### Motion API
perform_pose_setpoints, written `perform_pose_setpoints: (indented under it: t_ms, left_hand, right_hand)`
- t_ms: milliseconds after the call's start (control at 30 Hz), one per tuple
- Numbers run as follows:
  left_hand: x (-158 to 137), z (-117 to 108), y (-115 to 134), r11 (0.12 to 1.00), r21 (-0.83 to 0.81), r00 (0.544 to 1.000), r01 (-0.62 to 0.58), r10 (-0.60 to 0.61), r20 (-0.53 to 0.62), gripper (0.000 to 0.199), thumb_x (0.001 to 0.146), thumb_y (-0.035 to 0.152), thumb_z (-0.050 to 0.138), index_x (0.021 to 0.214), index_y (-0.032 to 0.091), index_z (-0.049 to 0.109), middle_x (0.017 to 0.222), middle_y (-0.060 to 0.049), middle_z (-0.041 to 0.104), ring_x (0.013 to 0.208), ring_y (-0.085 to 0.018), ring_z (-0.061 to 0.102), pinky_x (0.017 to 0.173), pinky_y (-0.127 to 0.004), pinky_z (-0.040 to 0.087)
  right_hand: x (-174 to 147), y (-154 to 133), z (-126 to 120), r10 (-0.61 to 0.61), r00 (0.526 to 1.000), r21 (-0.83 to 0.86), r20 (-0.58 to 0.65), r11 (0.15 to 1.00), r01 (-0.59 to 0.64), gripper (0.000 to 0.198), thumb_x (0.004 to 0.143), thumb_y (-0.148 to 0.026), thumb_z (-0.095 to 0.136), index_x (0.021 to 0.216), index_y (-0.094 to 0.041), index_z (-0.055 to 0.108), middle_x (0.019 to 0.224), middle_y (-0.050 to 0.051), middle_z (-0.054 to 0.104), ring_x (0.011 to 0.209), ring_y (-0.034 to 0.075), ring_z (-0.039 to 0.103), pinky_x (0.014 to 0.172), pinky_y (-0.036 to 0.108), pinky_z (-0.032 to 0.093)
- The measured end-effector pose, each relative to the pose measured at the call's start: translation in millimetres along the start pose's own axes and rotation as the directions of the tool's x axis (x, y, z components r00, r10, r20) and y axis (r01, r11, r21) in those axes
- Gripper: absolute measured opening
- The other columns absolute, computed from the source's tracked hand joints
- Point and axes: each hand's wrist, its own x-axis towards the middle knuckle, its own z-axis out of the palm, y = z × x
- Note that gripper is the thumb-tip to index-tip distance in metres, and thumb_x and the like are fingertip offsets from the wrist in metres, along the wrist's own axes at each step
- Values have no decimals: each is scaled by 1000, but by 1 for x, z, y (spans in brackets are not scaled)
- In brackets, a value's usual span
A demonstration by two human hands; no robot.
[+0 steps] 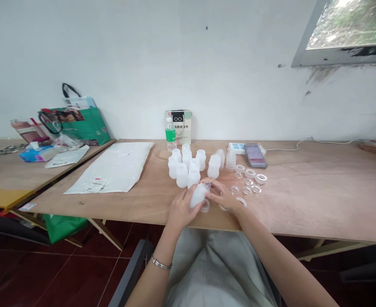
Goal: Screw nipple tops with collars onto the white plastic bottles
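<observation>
In the head view, I am holding a white bottle (198,196) in my left grip (180,207), the fingers wrapping around its body. The bottle is tilting, its clear tip (207,185) pointing up and to the right, over the near edge of the wooden surface (319,192). My right grip (222,197) is bending around that tip, narrow, with the thumb and fingers at either side; I cannot tell whether it is pinching or only touching.

A clear ring (205,207) is lying just below the bottle. Beyond my grips, a cluster of white bottles (182,175) is standing upright, with clear domed covers (230,160) standing to the right. Loose rings (260,178) are lying nearer, right of my right grip. A white plastic mailer (111,166) is lying flat at left, and a green-labelled water bottle (170,135) is standing before a paper bag (187,127) by the wall.
</observation>
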Motion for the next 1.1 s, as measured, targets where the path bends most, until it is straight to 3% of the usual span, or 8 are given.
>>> perform_pose_setpoints:
  t_ms: [200,500,633,700,767,833,933,1100]
  left_hand:
    - [1,-1,0,1000,-1,1000,-8,8,18,50,87,47,59,129,21,49,109,-10,69,97,-25,68,81,-35,56]
    - [0,3,-1,997,79,1000,-24,25,-9,50,88,47,59,130,21,52,102,-10,69,89,-27,67,74,-36,52]
    - [-2,3,0,997,75,999,4,0,-45,48,84,43,64,126,22,54,103,-9,71,92,-27,66,79,-37,49]
    - [-3,3,0,994,75,992,80,-72,-108,47,82,40,66,123,22,55,105,-10,70,97,-29,64,85,-42,46]
    - [-3,3,-2,974,67,957,215,-196,-213,46,83,39,64,123,18,53,111,-14,68,102,-34,61,86,-49,43]
    - [-2,4,-8,935,34,891,354,-326,-315,48,85,40,61,125,16,47,117,-19,64,106,-38,58,85,-54,42]
    - [1,9,-21,886,-48,812,460,-442,-381,49,89,38,57,130,16,41,121,-19,59,108,-36,58,84,-53,46]
    - [6,18,-39,890,-167,810,424,-455,-371,42,93,35,54,130,17,46,125,-11,56,104,-23,61,86,-43,53]
  right_hand:
    - [0,0,3,31,998,-10,-47,999,-32,35,81,-52,64,100,-24,55,95,3,59,91,20,56,85,35,45]
    - [-2,-1,3,46,993,-90,-111,994,-56,34,80,-53,65,92,-23,54,84,1,58,79,19,54,74,33,44]
    - [0,-4,2,9,993,-101,-115,995,-20,41,74,-58,68,94,-23,57,88,2,62,85,22,57,80,35,45]
    - [1,-5,1,-31,993,-89,-114,996,21,48,73,-64,66,98,-23,59,93,5,64,91,24,59,84,37,46]
    - [1,-6,1,-68,989,-74,-133,996,58,52,77,-68,58,104,-23,58,93,6,65,91,24,60,85,38,47]
    - [0,-6,0,-92,979,-69,-180,994,80,51,83,-68,50,107,-23,57,90,6,65,88,23,61,83,39,47]
    - [-1,-5,-1,-112,951,-82,-288,992,92,47,86,-65,45,103,-23,58,84,6,64,81,23,62,79,39,49]
    - [-2,-3,-3,-146,849,-120,-509,988,98,41,91,-60,38,91,-25,59,76,4,62,72,22,60,74,40,49]
